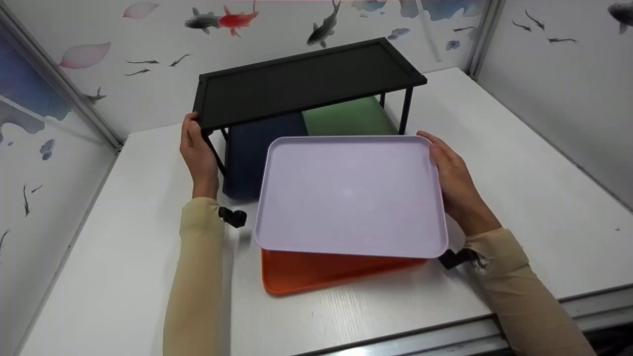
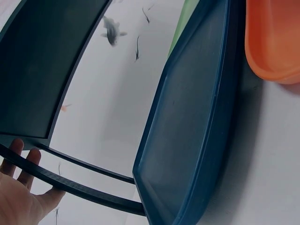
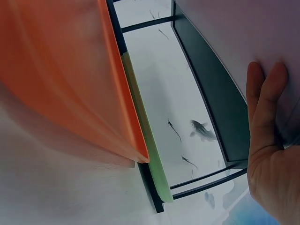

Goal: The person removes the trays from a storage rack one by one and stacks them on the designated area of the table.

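A black rack point(image 1: 311, 81) with thin legs stands at the back. My left hand point(image 1: 198, 153) grips its left end near the corner; the left wrist view shows the fingers point(image 2: 32, 164) behind the leg. My right hand point(image 1: 457, 183) holds a lavender tray point(image 1: 351, 195) by its right edge, with fingers flat against the underside in the right wrist view. The lavender tray overlaps an orange tray point(image 1: 326, 272), covering most of it in the head view. Beneath the rack lie a navy tray point(image 1: 247, 168) at left and a green tray point(image 1: 351, 116) at right, both partly hidden.
White table point(image 1: 534, 207) extends to both sides of the trays. Panels printed with fish point(image 1: 324, 29) enclose the back and sides. A metal rail point(image 1: 420, 341) runs along the front edge.
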Motion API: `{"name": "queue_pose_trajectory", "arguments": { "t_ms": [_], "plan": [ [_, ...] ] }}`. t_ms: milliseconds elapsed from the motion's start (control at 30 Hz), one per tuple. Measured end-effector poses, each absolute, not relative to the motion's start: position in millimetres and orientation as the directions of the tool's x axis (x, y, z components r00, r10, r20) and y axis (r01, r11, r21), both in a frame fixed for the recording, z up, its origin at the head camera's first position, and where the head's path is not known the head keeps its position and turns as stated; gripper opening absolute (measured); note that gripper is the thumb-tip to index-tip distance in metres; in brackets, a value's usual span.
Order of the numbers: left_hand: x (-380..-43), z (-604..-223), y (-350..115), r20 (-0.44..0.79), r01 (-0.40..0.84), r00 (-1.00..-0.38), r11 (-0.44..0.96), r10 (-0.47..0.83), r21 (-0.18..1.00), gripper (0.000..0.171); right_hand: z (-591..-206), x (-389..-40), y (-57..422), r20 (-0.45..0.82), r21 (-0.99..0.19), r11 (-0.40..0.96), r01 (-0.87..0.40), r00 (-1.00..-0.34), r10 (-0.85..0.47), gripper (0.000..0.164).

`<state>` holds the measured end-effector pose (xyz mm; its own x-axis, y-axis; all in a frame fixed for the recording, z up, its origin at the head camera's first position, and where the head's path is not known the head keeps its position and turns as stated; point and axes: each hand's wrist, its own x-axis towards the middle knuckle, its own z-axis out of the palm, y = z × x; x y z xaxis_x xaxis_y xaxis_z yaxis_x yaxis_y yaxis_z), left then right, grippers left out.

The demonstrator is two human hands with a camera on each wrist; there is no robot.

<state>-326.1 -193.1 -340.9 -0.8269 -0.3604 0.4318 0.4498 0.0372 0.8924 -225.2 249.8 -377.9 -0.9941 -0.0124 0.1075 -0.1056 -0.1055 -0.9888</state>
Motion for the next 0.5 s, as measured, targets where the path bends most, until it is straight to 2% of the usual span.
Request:
{"name": "queue_pose_trajectory", "arguments": {
  "t_ms": [300, 500],
  "plan": [
    [-325.2, -341.0, -194.8, 0.416, 0.427, -0.836, 0.052, -0.358, 0.903, 0.044, -379.5, -226.3, 249.3, 0.073, -0.991, -0.116, -0.069, -0.997, -0.031, 0.051],
    [-324.5, -339.8, -193.9, 0.430, 0.438, -0.831, 0.061, -0.353, 0.897, 0.044, -380.4, -226.7, 251.0, 0.057, -0.996, -0.066, -0.053, -0.997, -0.060, 0.052]
  ]
}}
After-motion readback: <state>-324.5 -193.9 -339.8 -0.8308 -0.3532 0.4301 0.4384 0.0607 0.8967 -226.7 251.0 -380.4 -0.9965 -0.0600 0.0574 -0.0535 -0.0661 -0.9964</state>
